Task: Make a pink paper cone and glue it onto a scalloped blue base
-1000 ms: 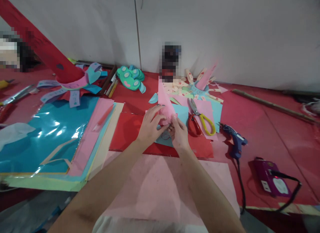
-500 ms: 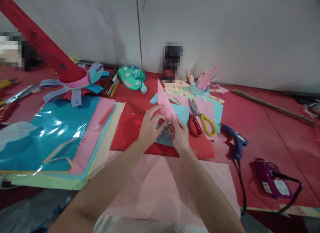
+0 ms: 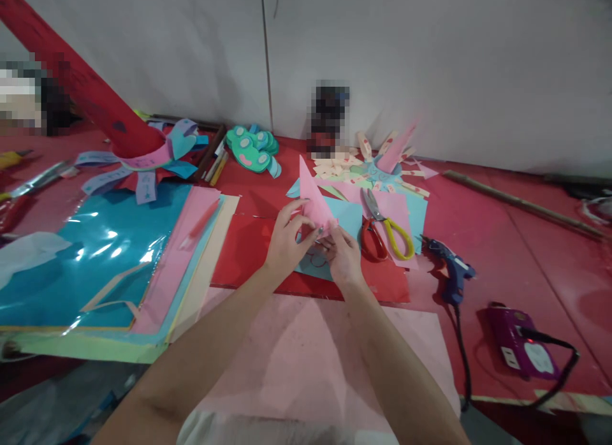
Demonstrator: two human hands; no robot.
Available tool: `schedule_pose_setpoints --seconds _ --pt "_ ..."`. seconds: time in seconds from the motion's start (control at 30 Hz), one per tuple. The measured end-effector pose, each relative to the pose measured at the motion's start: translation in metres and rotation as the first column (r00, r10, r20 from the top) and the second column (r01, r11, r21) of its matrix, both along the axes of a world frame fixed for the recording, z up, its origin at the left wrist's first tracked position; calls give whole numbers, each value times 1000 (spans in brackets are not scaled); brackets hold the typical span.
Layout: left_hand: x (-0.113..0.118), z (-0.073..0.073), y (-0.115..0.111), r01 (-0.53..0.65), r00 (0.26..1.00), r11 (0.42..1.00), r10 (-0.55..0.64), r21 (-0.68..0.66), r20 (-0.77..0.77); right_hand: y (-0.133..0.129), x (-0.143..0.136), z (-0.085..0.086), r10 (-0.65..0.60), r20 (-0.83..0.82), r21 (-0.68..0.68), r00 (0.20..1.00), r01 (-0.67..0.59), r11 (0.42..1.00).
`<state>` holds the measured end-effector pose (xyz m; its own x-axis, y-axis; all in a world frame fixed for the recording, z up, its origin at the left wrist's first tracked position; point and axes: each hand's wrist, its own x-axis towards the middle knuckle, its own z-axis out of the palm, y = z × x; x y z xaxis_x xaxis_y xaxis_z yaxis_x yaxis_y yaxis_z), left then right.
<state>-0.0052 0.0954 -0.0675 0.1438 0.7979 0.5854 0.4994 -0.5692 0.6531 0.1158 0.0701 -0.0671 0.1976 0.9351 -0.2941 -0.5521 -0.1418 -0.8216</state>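
Change: the tip of the pink paper piece (image 3: 313,199) had swung a little toward the person's left over the last second, from nearly upright to a clear lean; the hands themselves had hardly shifted. I took it that the piece was being turned and worked at its base between the fingers, not set down.
Pink paper piece: a narrow pointed triangle, its long axis running up and away from the person, tip aimed toward the back wall and tilted left, base low between the two hands.
Where it was: held just above the red sheet (image 3: 248,244) and the light blue paper (image 3: 351,218), in the middle of the desk (image 3: 502,241).
Left hand: the left hand (image 3: 285,244) pinched the piece's lower left edge, thumb and forefinger closed on it, the other fingers curled.
Right hand: the right hand (image 3: 342,257) met the base from the other side, fingertips pinching the bottom corner; exactly how many fingers gripped I could not tell.
Nearby right: scissors (image 3: 385,228) with red and yellow handles lay just beside the hands, and a blue glue gun (image 3: 449,273) further right.
Nearby left: a stack of coloured sheets (image 3: 191,254) under glossy teal film (image 3: 95,254).
Nearer the person: a large pale pink sheet (image 3: 296,362) lay under the forearms.
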Motion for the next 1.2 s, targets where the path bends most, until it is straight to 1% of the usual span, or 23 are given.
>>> schedule_pose_setpoints --seconds 0.13,0.3,0.47,0.63,0.73,0.87,0.93,1.1,1.2 --pt "1 0 0 10 1000 1000 -10 -18 25 0 0 2 -1 -36 1 999 1 1000" --pt "0 1 2 15 998 1000 -14 -11 65 0 0 3 7 -42 3 999 -7 1000" --pt "-2 1 4 6 984 997 9 -83 179 2 2 2 -31 -82 -2 996 31 1000" --pt "-2 -4 7 53 950 988 -6 -142 311 6 6 5 -80 -156 -57 984 72 996" --pt "-1 -12 11 116 899 960 8 -257 438 8 10 6 -99 -230 -74 968 84 994" --pt "1 -19 16 317 848 876 -90 -363 522 9 12 5 -79 -284 -126 956 44 991" --pt "2 -18 16 371 831 844 -115 -387 545 9 11 4 -50 -282 -152 958 6 988" --pt "3 -12 15 419 813 803 -124 -424 568 10 10 3 -35 -283 -203 959 -24 979" --pt "2 -12 15 387 824 810 -90 -441 559 9 11 4 18 -283 -190 959 -74 979"
